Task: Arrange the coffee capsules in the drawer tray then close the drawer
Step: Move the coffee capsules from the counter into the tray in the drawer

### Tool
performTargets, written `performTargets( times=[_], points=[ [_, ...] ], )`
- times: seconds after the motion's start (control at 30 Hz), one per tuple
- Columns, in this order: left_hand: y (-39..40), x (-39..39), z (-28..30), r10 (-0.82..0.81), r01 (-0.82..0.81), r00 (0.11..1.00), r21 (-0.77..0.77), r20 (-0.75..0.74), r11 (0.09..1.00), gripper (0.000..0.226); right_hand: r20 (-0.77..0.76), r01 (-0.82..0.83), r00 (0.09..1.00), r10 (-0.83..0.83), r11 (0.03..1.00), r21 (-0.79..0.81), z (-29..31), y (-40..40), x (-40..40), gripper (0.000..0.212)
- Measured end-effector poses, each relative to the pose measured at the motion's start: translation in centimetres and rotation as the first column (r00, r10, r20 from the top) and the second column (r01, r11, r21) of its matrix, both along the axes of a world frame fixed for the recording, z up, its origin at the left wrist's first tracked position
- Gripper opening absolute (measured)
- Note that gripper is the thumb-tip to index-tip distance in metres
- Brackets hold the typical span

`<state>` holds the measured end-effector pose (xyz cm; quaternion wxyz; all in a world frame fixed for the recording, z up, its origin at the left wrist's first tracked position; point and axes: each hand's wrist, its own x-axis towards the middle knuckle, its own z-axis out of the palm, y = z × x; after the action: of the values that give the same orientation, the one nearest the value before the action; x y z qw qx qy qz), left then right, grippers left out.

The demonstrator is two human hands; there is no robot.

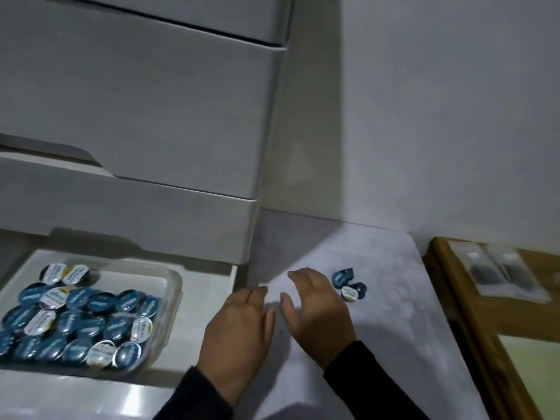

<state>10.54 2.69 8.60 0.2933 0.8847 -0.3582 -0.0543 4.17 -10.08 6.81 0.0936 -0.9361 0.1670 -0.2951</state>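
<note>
Open drawer (209, 298) with clear tray (174, 301) nearly full of capsules (78, 319), lids up for dense packing. Two stray capsules (348, 286) lie on the floor (394, 328) beside the right hand (318, 313). Both it and the left hand (239, 328) are relaxed, spread and empty, apparently poised to collect them.

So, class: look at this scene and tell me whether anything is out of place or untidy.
Yes. Two capsules lie loose on the white surface, outside the tray in the open drawer, just beyond the right hand. The capsules in the tray lie jumbled, tilted and overlapping, not in rows.
</note>
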Motion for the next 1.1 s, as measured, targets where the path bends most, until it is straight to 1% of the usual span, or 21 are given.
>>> performTargets(
  times=[0.13, 0.2, 0.23, 0.3, 0.37, 0.43, 0.5, 0.57, 0.6, 0.73, 0.83, 0.93, 1.03, 1.1],
  points=[
    [-5.2, -3.0, -1.2, -0.040, 0.039, 0.998, -0.027, -0.043, 0.999, 0.040, -0.080, 0.094, 0.993, -0.092, 0.995, 0.021, -2.4, -6.1, -4.0, 0.026],
    [-7.8, -3.6, -2.3, -0.054, 0.053, 0.992, -0.010, -0.114, 0.999, 0.038, -0.161, 0.151, 0.978, -0.133, 0.983, 0.107, -3.8, -8.7, -5.4, 0.029],
    [-9.1, -3.7, -3.0, -0.058, 0.061, 0.983, 0.011, -0.175, 0.998, 0.036, -0.203, 0.182, 0.968, -0.147, 0.969, 0.164, -4.5, -9.9, -6.0, 0.031],
    [-11.5, -3.7, -4.5, -0.052, 0.074, 0.942, 0.052, -0.330, 0.996, 0.029, -0.273, 0.238, 0.948, -0.164, 0.934, 0.267, -5.9, -12.2, -6.7, 0.032],
    [-13.7, -3.8, -5.7, -0.021, 0.051, 0.886, 0.054, -0.462, 0.997, 0.024, -0.344, 0.291, 0.924, -0.167, 0.891, 0.349, -6.7, -14.4, -7.0, 0.032],
    [-15.8, -4.2, -6.6, 0.029, -0.010, 0.820, 0.036, -0.572, 0.999, 0.022, -0.398, 0.321, 0.904, -0.154, 0.861, 0.395, -7.0, -16.2, -6.8, 0.037],
    [-17.9, -4.9, -7.4, 0.110, -0.115, 0.760, 0.033, -0.640, 0.993, 0.017, -0.450, 0.325, 0.885, -0.120, 0.850, 0.413, -7.2, -17.6, -6.6, 0.037],
    [-19.2, -5.3, -8.3, 0.186, -0.223, 0.723, 0.030, -0.665, 0.974, 0.018, -0.477, 0.299, 0.876, -0.070, 0.854, 0.425, -7.5, -18.2, -6.1, 0.036],
    [-19.9, -5.5, -8.8, 0.201, -0.249, 0.712, 0.025, -0.672, 0.968, 0.020, -0.488, 0.289, 0.871, -0.048, 0.855, 0.430, -7.7, -18.6, -6.0, 0.038],
    [-21.4, -6.1, -9.3, 0.213, -0.284, 0.709, 0.005, -0.673, 0.959, 0.025, -0.530, 0.294, 0.848, -0.012, 0.842, 0.452, -8.2, -19.3, -5.6, 0.037],
    [-21.9, -6.4, -9.4, 0.208, -0.310, 0.711, -0.033, -0.671, 0.950, 0.024, -0.503, 0.328, 0.863, -0.048, 0.811, 0.485, -9.0, -19.5, -5.8, 0.035],
    [-22.2, -6.7, -9.9, 0.234, -0.366, 0.682, -0.046, -0.693, 0.929, 0.024, -0.497, 0.381, 0.863, -0.088, 0.759, 0.527, -9.6, -19.7, -6.0, 0.031],
    [-22.1, -6.5, -10.4, 0.232, -0.410, 0.634, -0.066, -0.738, 0.910, 0.028, -0.506, 0.421, 0.856, -0.109, 0.714, 0.559, -10.1, -19.8, -6.0, 0.019],
    [-21.7, -6.1, -10.7, 0.236, -0.411, 0.632, -0.061, -0.738, 0.910, 0.024, -0.495, 0.439, 0.859, -0.131, 0.687, 0.579, -10.2, -19.7, -6.0, 0.010]
  ],
)
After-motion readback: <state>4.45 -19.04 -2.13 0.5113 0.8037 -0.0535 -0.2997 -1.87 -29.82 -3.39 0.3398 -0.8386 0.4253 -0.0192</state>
